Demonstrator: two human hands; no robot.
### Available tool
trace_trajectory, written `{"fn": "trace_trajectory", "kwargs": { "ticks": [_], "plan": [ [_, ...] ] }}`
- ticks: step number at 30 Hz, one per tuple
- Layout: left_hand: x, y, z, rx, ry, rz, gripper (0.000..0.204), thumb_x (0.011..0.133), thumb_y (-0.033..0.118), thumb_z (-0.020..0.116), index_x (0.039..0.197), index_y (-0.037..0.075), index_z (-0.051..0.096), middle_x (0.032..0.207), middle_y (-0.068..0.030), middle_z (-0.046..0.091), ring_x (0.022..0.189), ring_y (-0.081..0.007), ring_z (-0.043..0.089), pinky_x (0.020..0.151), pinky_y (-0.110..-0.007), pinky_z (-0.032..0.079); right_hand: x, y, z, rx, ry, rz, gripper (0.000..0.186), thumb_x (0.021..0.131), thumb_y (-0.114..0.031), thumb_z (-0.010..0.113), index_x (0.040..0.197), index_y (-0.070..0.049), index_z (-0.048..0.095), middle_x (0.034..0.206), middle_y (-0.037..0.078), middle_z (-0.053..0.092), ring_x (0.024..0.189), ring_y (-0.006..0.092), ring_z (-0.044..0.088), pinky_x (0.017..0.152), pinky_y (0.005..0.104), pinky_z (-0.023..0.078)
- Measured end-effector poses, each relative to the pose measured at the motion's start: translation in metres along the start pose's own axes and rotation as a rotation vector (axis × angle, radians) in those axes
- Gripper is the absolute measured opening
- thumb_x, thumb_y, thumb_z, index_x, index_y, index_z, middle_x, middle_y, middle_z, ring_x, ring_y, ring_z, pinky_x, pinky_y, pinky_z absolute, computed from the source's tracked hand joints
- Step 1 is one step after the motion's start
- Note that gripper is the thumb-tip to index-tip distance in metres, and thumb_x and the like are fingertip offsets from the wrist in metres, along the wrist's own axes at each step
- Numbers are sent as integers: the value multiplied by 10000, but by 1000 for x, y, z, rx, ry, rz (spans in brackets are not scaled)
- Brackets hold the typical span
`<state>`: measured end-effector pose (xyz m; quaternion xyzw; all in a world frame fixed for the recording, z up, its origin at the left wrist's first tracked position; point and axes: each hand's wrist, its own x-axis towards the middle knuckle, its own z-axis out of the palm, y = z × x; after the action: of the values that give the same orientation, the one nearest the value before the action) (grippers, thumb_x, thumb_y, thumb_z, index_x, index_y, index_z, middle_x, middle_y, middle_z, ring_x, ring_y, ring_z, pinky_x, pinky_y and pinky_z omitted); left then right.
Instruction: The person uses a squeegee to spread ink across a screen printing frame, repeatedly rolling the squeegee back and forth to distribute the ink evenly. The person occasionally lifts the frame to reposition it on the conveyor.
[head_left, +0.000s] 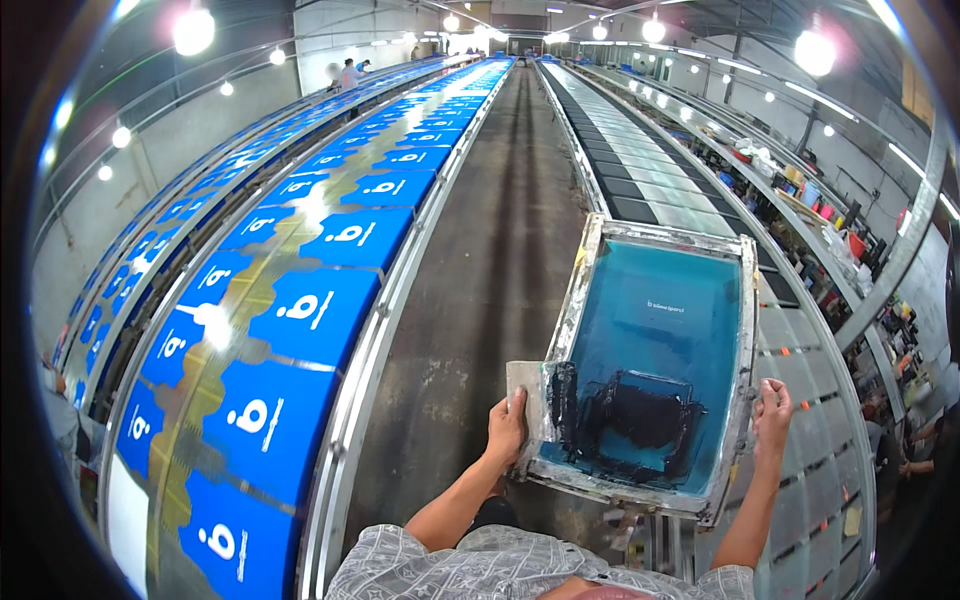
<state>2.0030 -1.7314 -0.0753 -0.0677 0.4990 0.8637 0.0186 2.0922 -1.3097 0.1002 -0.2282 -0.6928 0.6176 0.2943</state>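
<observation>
A screen printing frame (748, 300) with teal mesh lies at the right, over the near end of the right-hand table. Black ink (640, 415) is pooled on the lower part of its mesh. My left hand (507, 428) is closed around a flat, pale squeegee (530, 392), whose ink-coated blade reaches over the frame's lower left side. At the frame's right edge, my right hand (771, 420) is closed with fingers curled against the rim. Its fingertips are partly hidden.
A long printing table (330, 500) on my left carries rows of blue printed pieces (305, 300). An aisle (470, 240) separates it from the right-hand table (800, 400), where dark pieces (618, 190) lie farther off. Shelves with containers (857, 245) line the right. People (349, 75) stand far left.
</observation>
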Motion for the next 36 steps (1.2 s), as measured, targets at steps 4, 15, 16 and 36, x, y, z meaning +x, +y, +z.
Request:
{"fn": "trace_trajectory", "kwargs": {
  "ticks": [4, 15, 16, 36],
  "plan": [
    [169, 9, 19, 92, -82, -73, 500, 1078, 462, 575, 1116, -13, 727, 992, -23, 722, 877, -91, 607, 796, -277, 501, 101, 16, 94, -4, 71, 29, 177, 1028, -295, 654, 1086, -132, 624, 632, -63, 471, 438, 13, 352, 370, 211, 232],
    [489, -9, 118, 182, -636, -381, 528, 1067, 457, 599, 1239, -37, 672, 1027, -35, 722, 863, -86, 631, 782, -276, 519, 243, 97, 189, -153, 525, 154, 306, 1028, -391, 632, 1175, -124, 611, 622, -32, 465, 415, 46, 344, 361, 240, 232],
    [520, -13, 133, 170, -681, -399, 557, 1055, 480, 610, 1231, -44, 673, 1023, -43, 725, 860, -86, 631, 782, -275, 519, 257, 102, 195, -176, 567, 164, 310, 1026, -398, 633, 1158, -117, 616, 612, -31, 462, 409, 47, 342, 360, 242, 233],
    [977, -103, 382, 297, -1085, -538, 613, 1031, 554, 616, 1246, -17, 674, 1086, -14, 700, 966, -72, 603, 866, -276, 485, 523, 195, 374, -88, 973, 201, 253, 1023, -368, 665, 1012, -115, 648, 619, -35, 483, 418, 42, 334, 373, 244, 223]
  ]
}}
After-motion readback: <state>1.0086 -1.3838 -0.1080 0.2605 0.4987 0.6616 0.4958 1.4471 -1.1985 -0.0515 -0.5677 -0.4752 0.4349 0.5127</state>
